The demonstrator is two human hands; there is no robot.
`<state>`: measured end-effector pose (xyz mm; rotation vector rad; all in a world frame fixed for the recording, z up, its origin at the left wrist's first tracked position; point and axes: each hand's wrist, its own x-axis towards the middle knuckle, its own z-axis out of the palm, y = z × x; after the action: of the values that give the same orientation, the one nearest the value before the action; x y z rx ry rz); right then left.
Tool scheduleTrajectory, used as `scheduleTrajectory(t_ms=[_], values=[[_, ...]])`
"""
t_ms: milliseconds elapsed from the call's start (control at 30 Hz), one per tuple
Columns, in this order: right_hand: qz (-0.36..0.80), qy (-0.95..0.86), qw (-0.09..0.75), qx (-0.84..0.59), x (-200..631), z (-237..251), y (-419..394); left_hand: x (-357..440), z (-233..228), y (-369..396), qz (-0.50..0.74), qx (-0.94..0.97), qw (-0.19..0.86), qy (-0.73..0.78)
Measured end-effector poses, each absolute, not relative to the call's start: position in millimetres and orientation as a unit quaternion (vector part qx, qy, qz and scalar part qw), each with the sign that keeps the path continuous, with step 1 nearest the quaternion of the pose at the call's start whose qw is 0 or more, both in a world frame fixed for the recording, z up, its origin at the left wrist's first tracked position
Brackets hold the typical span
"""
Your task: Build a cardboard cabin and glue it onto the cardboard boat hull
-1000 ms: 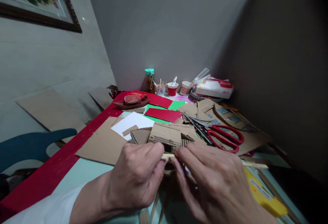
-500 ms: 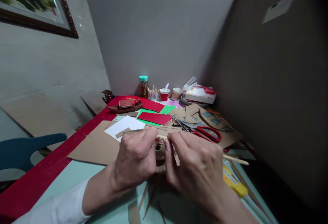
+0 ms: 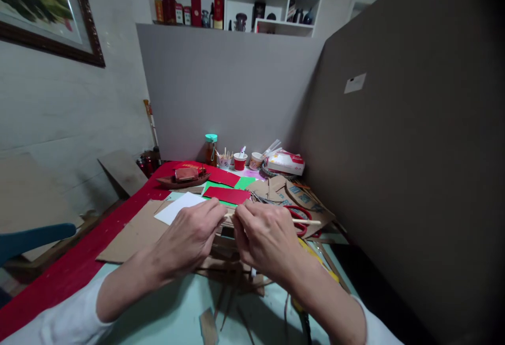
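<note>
A thin pale wooden stick (image 3: 310,222) runs sideways through both hands, its free end poking out to the right. My left hand (image 3: 196,232) is closed in a pinch at its left part. Close beside it, my right hand (image 3: 266,232) has its fingers wrapped round the same stick, knuckles up. Only a short bit of stick shows in the gap between them. Under the hands stands a brown cardboard construction (image 3: 224,253), mostly hidden, so I cannot tell whether they touch it. Cardboard strips (image 3: 208,326) lie in front on the pale green mat.
Red-handled scissors (image 3: 300,212) and cardboard scraps (image 3: 311,200) lie to the right, a yellow cutter (image 3: 315,253) by my right forearm. White paper (image 3: 179,207), red card (image 3: 226,194) and a model boat (image 3: 183,178) are further back. Paper cups (image 3: 240,162) and a bottle (image 3: 211,150) stand behind.
The view has tilted up and shifted, showing the wall shelf. Both hands keep hold of the stick, and more of the cardboard construction shows beneath them.
</note>
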<state>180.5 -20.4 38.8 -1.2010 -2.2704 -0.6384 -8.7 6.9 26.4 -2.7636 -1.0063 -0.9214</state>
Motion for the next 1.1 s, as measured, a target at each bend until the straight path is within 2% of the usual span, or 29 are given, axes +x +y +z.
scheduleTrajectory(t_ms=[267, 500, 600, 933, 1100], values=[[-0.27, -0.846, 0.177, -0.424, 166, 60, -14, -20, 41, 9, -0.296, -0.865, -0.169, -0.367], [-0.254, -0.891, 0.149, -0.344, 185, 83, -36, -40, 64, -3, -0.154, -0.776, -0.529, -0.307], [-0.227, -0.906, 0.142, -0.327, 184, 84, -52, -40, 66, -10, -0.106, -0.728, -0.622, -0.269], [-0.221, -0.907, 0.179, -0.312, 173, 77, -79, -37, 75, -26, -0.09, -0.679, -0.687, -0.245], [-0.186, -0.917, 0.164, -0.313, 176, 71, -85, -36, 70, -26, -0.092, -0.642, -0.725, -0.233]])
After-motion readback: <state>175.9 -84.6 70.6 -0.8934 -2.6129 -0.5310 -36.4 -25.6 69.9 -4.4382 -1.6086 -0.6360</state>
